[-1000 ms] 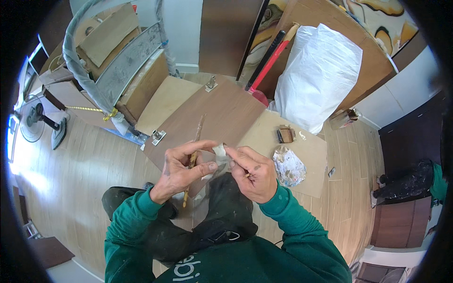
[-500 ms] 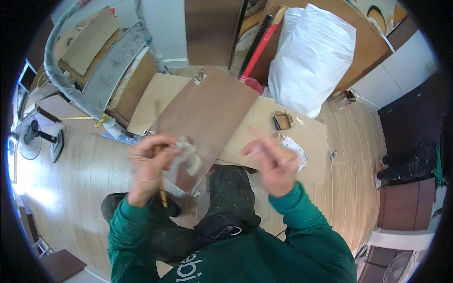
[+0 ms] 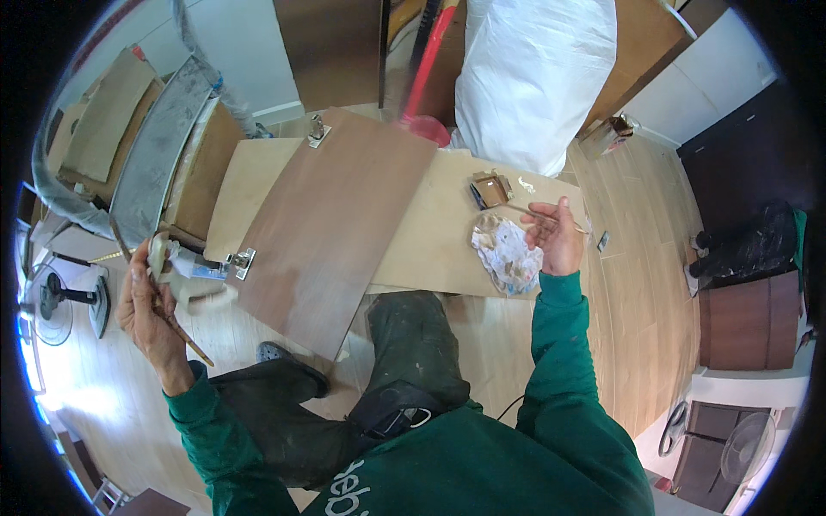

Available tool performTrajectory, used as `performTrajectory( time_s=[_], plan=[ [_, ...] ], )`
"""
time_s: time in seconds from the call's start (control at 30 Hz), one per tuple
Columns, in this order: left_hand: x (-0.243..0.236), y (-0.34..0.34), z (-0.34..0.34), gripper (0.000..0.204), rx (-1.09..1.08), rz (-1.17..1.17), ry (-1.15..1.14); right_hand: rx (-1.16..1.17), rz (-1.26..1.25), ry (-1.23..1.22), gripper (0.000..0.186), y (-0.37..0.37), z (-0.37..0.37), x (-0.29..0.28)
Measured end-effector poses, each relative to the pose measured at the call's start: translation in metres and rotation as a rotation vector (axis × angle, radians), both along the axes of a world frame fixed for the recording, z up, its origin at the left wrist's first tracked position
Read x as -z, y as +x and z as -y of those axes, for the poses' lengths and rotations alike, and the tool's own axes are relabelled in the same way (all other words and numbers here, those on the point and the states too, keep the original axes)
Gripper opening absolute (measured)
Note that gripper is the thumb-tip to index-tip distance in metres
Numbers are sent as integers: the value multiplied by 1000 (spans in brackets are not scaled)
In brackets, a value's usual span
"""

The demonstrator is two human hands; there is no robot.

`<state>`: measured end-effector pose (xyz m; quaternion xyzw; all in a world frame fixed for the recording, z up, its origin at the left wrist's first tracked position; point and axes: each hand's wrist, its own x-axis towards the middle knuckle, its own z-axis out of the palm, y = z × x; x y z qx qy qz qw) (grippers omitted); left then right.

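My left hand (image 3: 155,314) is closed on a thin wooden-handled brush (image 3: 191,341), with a whitish rag (image 3: 211,301) hanging from the same fingers. It is left of a brown cabinet door (image 3: 331,215) that carries two metal hinges, one at its far corner (image 3: 317,132) and one on its left edge (image 3: 242,263). My right hand (image 3: 555,236) loosely grips a slender stick, seemingly a fine brush (image 3: 532,212), whose far end points at a small open carton (image 3: 490,190). A crumpled, stained white cloth (image 3: 508,255) lies beside that hand.
The door rests on a cardboard sheet (image 3: 413,249). A full white sack (image 3: 533,86) and a red-handled tool (image 3: 428,64) stand beyond it. Boxes and a grey panel (image 3: 159,155) are stacked at far left. A small fan (image 3: 64,298) is on the floor left.
My hands have moved apart: the left swung left with the brush and rag, the right moved right towards the carton and cloth. The view has shifted, too.
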<state>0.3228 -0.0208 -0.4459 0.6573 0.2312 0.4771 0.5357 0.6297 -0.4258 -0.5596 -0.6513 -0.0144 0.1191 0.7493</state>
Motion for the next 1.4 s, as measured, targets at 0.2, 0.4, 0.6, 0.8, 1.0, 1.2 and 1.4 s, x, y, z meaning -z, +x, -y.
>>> performTrajectory(
  time_s=[0.2,0.4,0.6,0.8,1.0,1.2,1.4],
  plan=[
    [4,-9,-11,36,-100,20,-37,9,-42,86,36,6,-24,9],
    [2,-5,-13,36,-59,117,-52,-372,-166,-327,42,46,-104,28],
    [3,-12,-16,36,-28,87,-27,-513,-14,-917,45,105,-172,51],
    [-1,-26,-19,37,-46,67,-19,-498,-180,-869,46,103,-184,70],
    [-3,-31,-21,39,-97,96,-40,-585,-158,-871,45,57,-173,69],
    [-5,-31,-21,40,-124,67,-44,-680,-217,-772,47,6,-167,70],
    [-5,-31,-20,39,-93,65,-22,-701,-238,-710,52,-9,-161,67]
  ],
)
